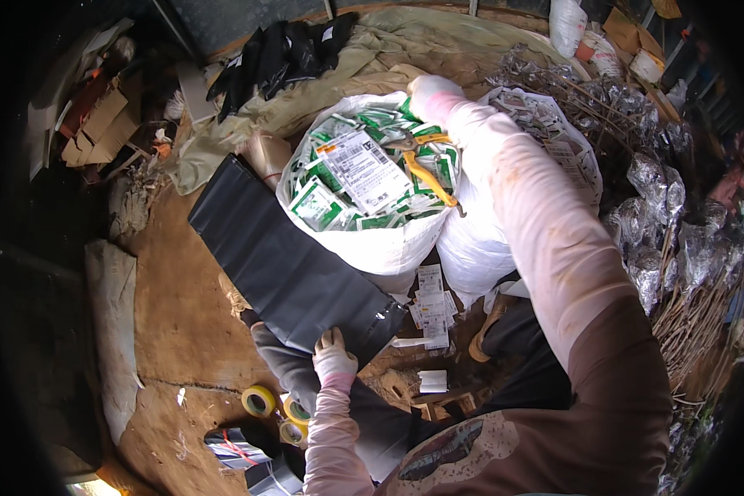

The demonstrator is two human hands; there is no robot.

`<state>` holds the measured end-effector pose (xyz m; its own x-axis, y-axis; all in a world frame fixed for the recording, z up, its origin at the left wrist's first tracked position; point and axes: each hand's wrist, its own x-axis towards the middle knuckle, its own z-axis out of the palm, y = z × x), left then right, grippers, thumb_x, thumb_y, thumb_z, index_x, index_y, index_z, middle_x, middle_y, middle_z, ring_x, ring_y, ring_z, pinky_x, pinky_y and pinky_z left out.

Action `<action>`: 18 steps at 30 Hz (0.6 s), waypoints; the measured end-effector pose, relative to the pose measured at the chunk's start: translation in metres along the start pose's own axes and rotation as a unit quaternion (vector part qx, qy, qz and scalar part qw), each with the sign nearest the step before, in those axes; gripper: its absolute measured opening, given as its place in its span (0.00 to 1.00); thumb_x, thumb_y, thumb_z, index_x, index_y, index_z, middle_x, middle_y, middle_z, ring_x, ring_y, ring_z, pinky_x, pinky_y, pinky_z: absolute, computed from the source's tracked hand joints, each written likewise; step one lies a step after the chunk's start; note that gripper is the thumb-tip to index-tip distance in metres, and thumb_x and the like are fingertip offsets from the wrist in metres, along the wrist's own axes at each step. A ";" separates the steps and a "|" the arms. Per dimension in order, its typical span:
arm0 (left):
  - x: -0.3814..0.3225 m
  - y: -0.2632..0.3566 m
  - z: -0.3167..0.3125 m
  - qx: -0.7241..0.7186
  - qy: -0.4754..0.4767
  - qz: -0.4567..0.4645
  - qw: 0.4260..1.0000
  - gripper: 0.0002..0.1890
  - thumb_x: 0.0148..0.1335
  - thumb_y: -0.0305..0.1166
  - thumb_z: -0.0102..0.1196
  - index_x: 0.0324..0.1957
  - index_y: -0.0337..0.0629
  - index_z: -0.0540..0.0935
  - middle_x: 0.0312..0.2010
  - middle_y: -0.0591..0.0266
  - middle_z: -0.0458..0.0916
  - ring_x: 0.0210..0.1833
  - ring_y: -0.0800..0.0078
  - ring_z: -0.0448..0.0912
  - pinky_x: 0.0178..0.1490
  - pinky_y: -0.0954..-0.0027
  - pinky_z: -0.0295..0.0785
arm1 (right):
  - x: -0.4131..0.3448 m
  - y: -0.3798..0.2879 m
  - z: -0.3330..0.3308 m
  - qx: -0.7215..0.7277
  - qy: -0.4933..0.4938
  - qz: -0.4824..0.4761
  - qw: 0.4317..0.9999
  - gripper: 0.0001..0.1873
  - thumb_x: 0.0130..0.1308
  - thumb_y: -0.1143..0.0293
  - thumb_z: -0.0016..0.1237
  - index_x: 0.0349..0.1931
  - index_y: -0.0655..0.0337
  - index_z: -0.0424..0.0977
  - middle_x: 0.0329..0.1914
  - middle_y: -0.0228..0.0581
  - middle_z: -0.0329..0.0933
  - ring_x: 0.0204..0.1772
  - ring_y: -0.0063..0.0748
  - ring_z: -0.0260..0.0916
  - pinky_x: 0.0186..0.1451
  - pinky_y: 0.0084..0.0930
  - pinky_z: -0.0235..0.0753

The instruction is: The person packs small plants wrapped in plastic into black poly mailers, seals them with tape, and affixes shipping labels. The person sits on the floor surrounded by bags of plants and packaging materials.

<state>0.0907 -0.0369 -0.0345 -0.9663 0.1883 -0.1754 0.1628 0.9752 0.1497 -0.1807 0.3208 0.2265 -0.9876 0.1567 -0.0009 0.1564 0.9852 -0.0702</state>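
My left hand [335, 359], in a whitish glove, holds the near edge of a long black plastic bag [297, 266], fingers on its upper face. The bag lies flat and slanted across my leg. My right hand [434, 99], also gloved, reaches to the far rim of a white woven sack [372, 251]. Something green shows at its fingertips, but its grip is partly hidden. Green-and-white packets [317, 203] fill this sack. On top of them lie a printed label sheet [364, 170] bearing writing and yellow-handled pruning shears [426, 170].
A second white sack [480, 248] with packets stands at the right. Label slips [434, 307] lie between my feet. Yellow tape rolls [258, 401] and black bundles [239, 447] sit at lower left. Foil-wrapped stems [657, 186] crowd the right; black bags [291, 53] lie at the back.
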 end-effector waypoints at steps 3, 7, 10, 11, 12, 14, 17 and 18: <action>-0.001 -0.001 -0.004 -0.013 -0.035 -0.016 0.999 0.36 0.47 0.32 0.54 0.63 0.41 0.64 0.58 0.54 0.66 0.62 0.54 0.64 0.63 0.60 0.64 | -0.007 0.005 -0.015 0.125 0.001 0.059 0.990 0.22 0.55 0.61 0.58 0.48 0.63 0.76 0.46 0.51 0.78 0.49 0.47 0.76 0.51 0.35 0.73; 0.004 0.002 -0.004 -0.006 -0.034 -0.021 0.999 0.34 0.47 0.32 0.54 0.61 0.42 0.66 0.58 0.55 0.66 0.62 0.54 0.64 0.61 0.58 0.66 | -0.005 0.021 -0.011 0.158 0.079 0.052 0.983 0.34 0.48 0.53 0.64 0.51 0.67 0.74 0.49 0.50 0.77 0.52 0.48 0.75 0.53 0.33 0.73; 0.011 0.002 -0.002 -0.025 -0.016 0.004 1.000 0.33 0.48 0.32 0.54 0.61 0.43 0.66 0.59 0.57 0.66 0.61 0.54 0.65 0.60 0.56 0.67 | 0.010 0.048 -0.021 0.238 0.049 0.044 0.969 0.38 0.43 0.51 0.67 0.50 0.71 0.73 0.47 0.52 0.78 0.52 0.47 0.75 0.53 0.32 0.72; 0.015 0.002 -0.002 -0.032 -0.016 0.012 0.999 0.34 0.48 0.32 0.54 0.61 0.43 0.66 0.59 0.56 0.65 0.61 0.54 0.65 0.60 0.56 0.67 | 0.017 0.060 -0.018 0.286 0.069 0.033 0.955 0.37 0.43 0.52 0.67 0.48 0.72 0.73 0.45 0.53 0.78 0.50 0.47 0.75 0.53 0.32 0.72; 0.010 -0.006 0.000 -0.034 -0.023 0.004 0.999 0.34 0.48 0.32 0.54 0.61 0.43 0.65 0.60 0.55 0.65 0.61 0.54 0.65 0.60 0.57 0.67 | 0.011 0.046 -0.019 0.279 0.091 0.029 0.956 0.31 0.46 0.60 0.67 0.45 0.74 0.74 0.40 0.51 0.79 0.42 0.40 0.75 0.44 0.30 0.73; 0.003 -0.014 -0.003 -0.042 -0.068 -0.015 0.997 0.34 0.50 0.32 0.54 0.63 0.43 0.64 0.61 0.53 0.64 0.62 0.53 0.64 0.61 0.56 0.66 | -0.009 0.022 -0.028 0.415 0.111 -0.044 0.902 0.23 0.51 0.70 0.64 0.44 0.76 0.73 0.36 0.47 0.79 0.33 0.30 0.75 0.36 0.28 0.75; 0.013 0.002 -0.016 -0.056 -0.067 -0.015 0.996 0.32 0.52 0.30 0.53 0.62 0.42 0.64 0.54 0.52 0.69 0.55 0.53 0.70 0.55 0.57 0.71 | -0.110 -0.025 -0.052 0.634 -0.083 -0.123 0.759 0.18 0.58 0.67 0.57 0.43 0.73 0.74 0.34 0.45 0.79 0.29 0.28 0.76 0.30 0.24 0.76; 0.011 -0.004 -0.016 -0.058 -0.038 -0.026 0.997 0.32 0.52 0.28 0.53 0.62 0.41 0.64 0.53 0.51 0.69 0.53 0.53 0.72 0.53 0.58 0.73 | -0.146 -0.047 -0.044 0.669 -0.123 -0.140 0.719 0.18 0.59 0.67 0.55 0.44 0.72 0.73 0.34 0.44 0.79 0.28 0.27 0.75 0.29 0.22 0.75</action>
<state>0.0761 -0.0404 -0.0216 -0.9542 0.1508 -0.2584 0.0848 0.9646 0.2497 -0.0433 0.2544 0.2740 -0.9764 -0.2131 0.0351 -0.0362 0.0009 -0.9993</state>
